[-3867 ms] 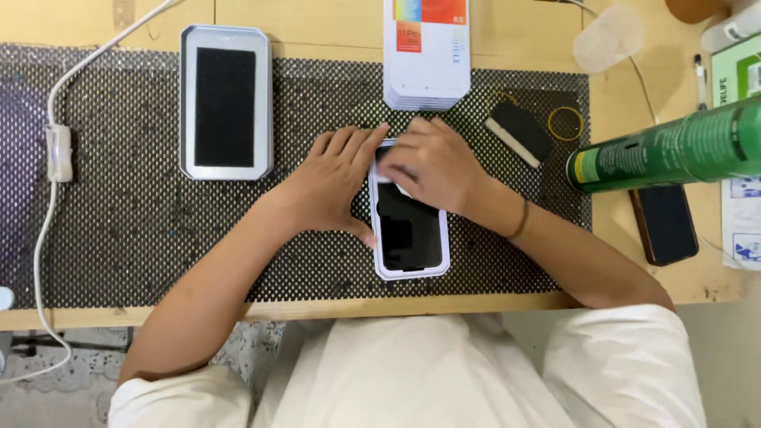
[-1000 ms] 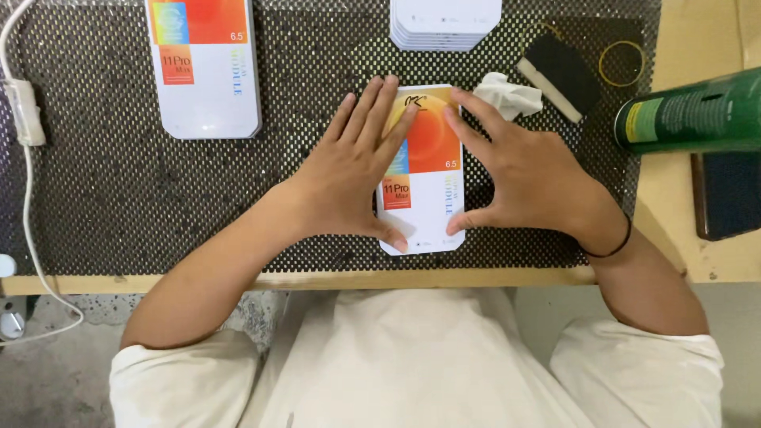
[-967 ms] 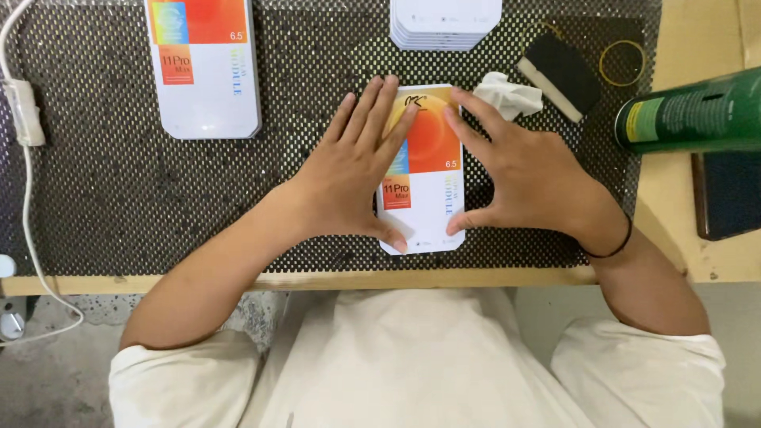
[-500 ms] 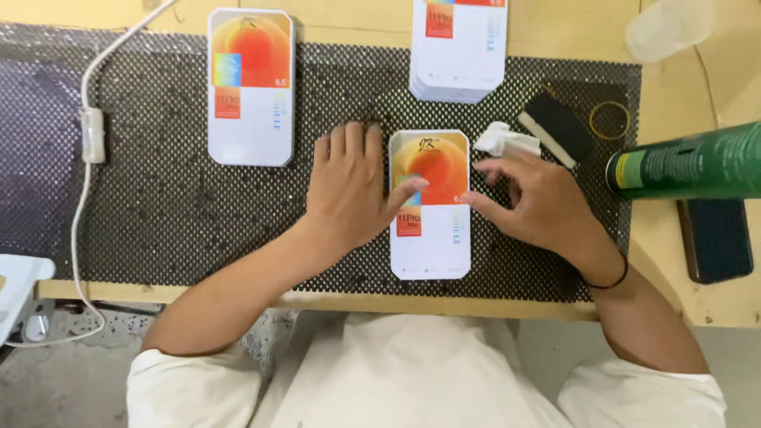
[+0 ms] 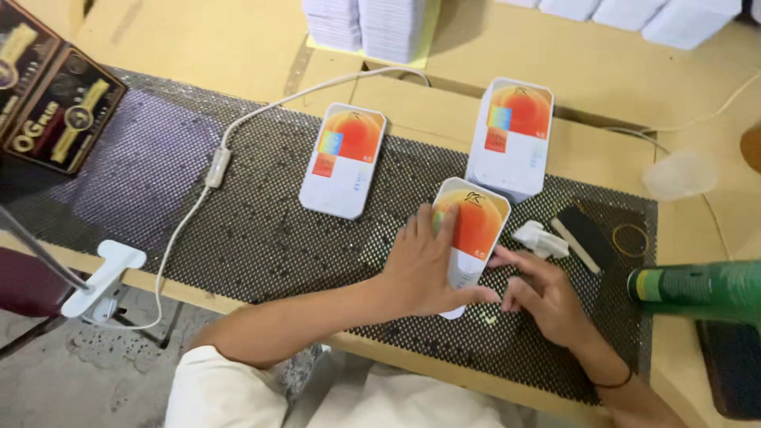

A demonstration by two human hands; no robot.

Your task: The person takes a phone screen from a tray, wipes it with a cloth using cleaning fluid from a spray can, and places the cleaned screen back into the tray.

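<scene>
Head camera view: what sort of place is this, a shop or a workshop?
Probably a small packing or assembly bench. Identical white boxes lie on a black mesh mat, more white stacks stand behind, and the left hand presses one box flat beside a green can.

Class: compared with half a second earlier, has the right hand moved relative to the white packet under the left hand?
Yes. The right hand has slid off the packet onto the mat beside its lower right edge.

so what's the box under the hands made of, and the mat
Box: looks like glossy printed card, white with an orange panel, crisp flat edges. Left hand lies on it; right hand touches its edge. Mat: dark open mesh, likely rubbery non-slip, judging by its dotted weave.
</scene>
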